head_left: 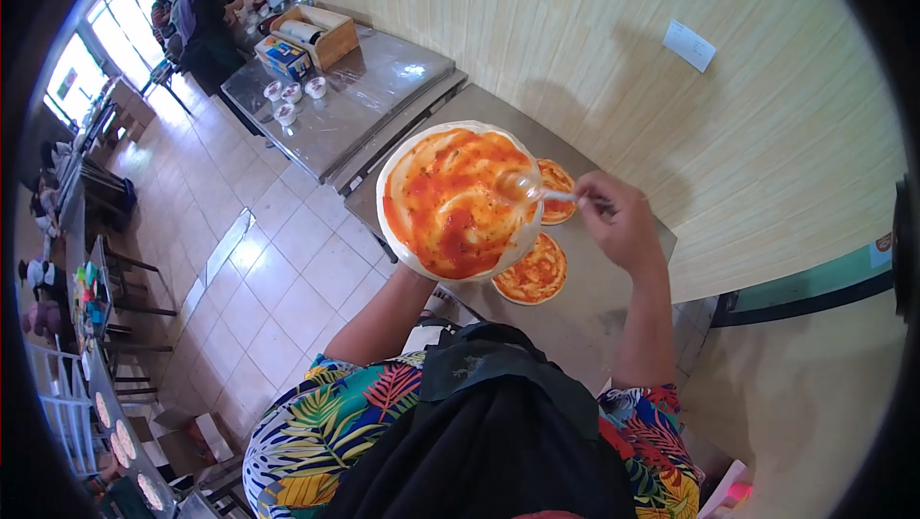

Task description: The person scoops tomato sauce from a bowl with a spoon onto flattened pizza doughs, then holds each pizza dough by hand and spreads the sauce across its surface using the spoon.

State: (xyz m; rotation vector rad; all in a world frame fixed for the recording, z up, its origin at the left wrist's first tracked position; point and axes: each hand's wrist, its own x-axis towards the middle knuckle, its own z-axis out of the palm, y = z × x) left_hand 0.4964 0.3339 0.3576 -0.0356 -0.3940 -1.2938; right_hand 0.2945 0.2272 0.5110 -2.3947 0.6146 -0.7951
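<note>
A large round pizza base, spread with red sauce inside a pale rim, is held up in front of me. My left hand supports it from below; the wrist shows at the near edge, while the fingers are hidden underneath. In my right hand, closed fingers grip the handle of a spoon. Its shiny bowl touches the sauce near the base's right edge. Two smaller sauced pizza bases, one farther back and one nearer, lie on the metal table below, partly covered by the large one.
The metal table runs along a wood-panelled wall. Beyond it, another table carries a wooden box, a blue-yellow carton and several small cups. A person in dark clothes stands behind. Tiled floor lies left.
</note>
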